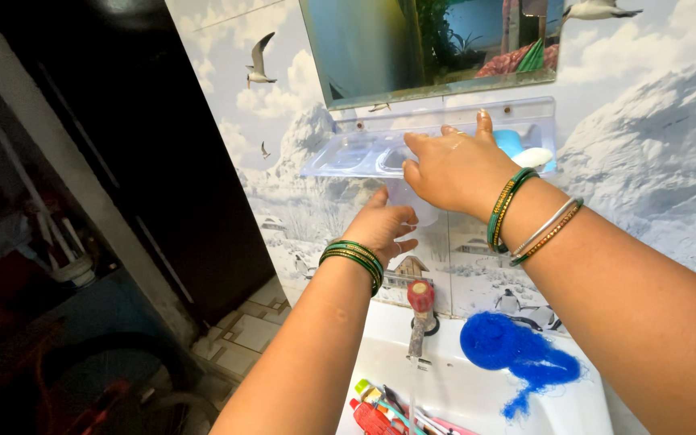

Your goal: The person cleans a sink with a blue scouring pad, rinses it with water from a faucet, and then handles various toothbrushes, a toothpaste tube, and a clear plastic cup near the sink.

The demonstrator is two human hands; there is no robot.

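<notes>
Clear cup [412,205] hangs under the shelf [348,153], frame centre: left hand [380,229] cups it from below, right hand [453,165] pinches its rim above.

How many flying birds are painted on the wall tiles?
3 clear ones: a large grey-white seagull left of the mirror, a tiny bird lower down beside the clear plastic shelf, and another seagull at the top right. More may hide behind the arms.

bare forearms; green and gold bangles [354,259] circle both wrists.
</notes>
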